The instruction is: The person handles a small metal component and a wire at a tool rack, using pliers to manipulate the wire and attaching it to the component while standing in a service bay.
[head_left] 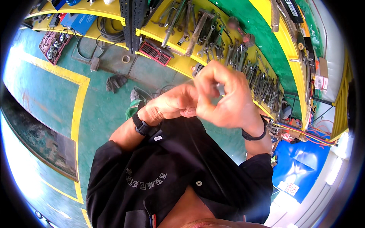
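My left hand [174, 102] and my right hand [227, 95] are raised together in front of my chest, at the middle of the view. The fingers of the left are curled, with their tips close against the right hand. On the right, thumb and forefinger bend into a ring, and a gap shows through it. Whatever either hand holds, if anything, is hidden or too small to make out. A black wrist strap [141, 126] circles the left wrist, and a black band [254, 133] is around the right. Behind the hands lies a yellow shelf [178, 62] of tools.
Several wrenches [262, 78] and a hammer [198, 32] crowd the shelf, with a red tool case [155, 52] at its edge. A socket set [54, 46], a dark glove [115, 83] and a tape roll [126, 59] lie on the green floor [108, 117]. A black post [131, 26] stands between shelves.
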